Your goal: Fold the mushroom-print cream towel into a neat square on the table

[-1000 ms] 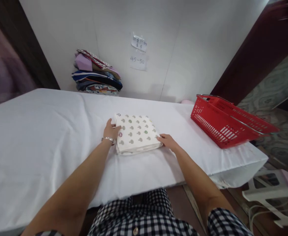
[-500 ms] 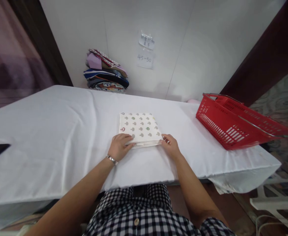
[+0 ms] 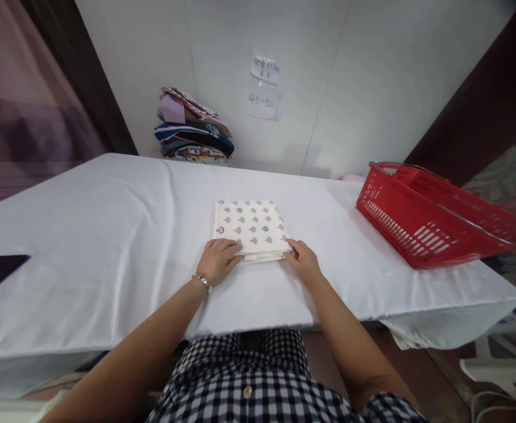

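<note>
A folded white cloth (image 3: 251, 226) printed with small grey, green and red mushrooms lies flat on the table, its layered edge towards me. My left hand (image 3: 219, 258), with a silver bracelet at the wrist, grips the near left corner, fingers on top and thumb at the front edge. At the near right corner, my right hand (image 3: 302, 261) pinches the layers between thumb and fingers. What kind of cloth item it is cannot be made out while folded.
A white cloth covers the table (image 3: 86, 247). On the right stands a red plastic basket (image 3: 416, 217) with metal handles. Several folded fabrics form a stack (image 3: 194, 129) at the back by the wall. A dark flat object (image 3: 0, 271) lies at the left edge; paper notes (image 3: 263, 100) hang on the wall.
The view has shifted slightly, showing more of the dark object at left. My right fingers have closed more tightly on the cloth's near right corner; the cloth stays in place.
</note>
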The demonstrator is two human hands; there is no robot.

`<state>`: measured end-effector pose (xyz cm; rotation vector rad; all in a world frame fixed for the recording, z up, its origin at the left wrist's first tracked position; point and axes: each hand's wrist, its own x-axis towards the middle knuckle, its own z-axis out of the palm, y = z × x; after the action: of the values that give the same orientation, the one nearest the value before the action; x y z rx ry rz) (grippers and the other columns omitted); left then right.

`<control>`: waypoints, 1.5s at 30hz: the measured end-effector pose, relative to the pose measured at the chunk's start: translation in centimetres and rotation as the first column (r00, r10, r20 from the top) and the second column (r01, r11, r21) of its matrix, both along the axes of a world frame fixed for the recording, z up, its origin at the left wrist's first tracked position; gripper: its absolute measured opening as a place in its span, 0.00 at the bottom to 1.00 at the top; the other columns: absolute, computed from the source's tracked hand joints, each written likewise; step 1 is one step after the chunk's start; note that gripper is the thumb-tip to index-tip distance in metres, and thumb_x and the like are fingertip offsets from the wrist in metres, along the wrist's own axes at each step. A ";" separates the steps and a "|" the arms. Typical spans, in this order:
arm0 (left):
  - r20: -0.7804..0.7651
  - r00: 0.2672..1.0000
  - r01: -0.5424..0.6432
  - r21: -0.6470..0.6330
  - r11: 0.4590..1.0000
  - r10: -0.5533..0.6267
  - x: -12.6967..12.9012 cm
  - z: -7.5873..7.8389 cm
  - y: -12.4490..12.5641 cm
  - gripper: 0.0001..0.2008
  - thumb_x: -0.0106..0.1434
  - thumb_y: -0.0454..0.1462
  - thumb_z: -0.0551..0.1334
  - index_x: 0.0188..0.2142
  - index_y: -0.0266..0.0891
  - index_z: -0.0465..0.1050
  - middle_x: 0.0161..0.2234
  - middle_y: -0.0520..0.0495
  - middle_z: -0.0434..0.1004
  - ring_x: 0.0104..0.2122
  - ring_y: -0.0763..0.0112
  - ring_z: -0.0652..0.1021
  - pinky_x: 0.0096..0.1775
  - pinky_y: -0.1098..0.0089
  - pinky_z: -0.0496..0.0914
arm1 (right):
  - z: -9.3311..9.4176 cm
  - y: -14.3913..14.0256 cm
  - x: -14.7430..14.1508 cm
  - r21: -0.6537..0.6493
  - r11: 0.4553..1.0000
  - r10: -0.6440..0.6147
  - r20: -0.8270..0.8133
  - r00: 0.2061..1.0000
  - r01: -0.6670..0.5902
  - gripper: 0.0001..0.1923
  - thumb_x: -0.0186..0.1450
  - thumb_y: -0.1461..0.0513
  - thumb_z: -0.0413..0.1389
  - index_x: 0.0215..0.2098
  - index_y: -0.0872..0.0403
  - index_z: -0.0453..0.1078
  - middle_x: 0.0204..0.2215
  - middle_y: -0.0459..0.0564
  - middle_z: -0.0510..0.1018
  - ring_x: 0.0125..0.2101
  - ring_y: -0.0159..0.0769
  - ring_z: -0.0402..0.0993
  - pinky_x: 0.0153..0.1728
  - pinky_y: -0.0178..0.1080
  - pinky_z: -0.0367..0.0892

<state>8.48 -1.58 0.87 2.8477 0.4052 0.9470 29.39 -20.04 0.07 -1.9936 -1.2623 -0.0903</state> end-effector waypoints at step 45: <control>-0.040 0.997 -0.060 -0.020 0.998 0.059 0.5 0.2 -0.5 0.14 0.66 0.39 0.49 0.35 0.41 0.72 0.33 0.47 0.73 0.34 0.66 0.69 0.37 0.65 0.62 | 0.0 0.1 -0.3 0.089 0.994 0.049 0.081 0.995 -0.056 0.13 0.62 0.63 0.47 0.42 0.51 0.69 0.39 0.50 0.70 0.34 0.33 0.68 0.35 0.36 0.67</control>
<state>8.97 -2.09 1.09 2.8538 0.5041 0.8924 29.14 -19.92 0.06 -1.8931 -1.3362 -0.1994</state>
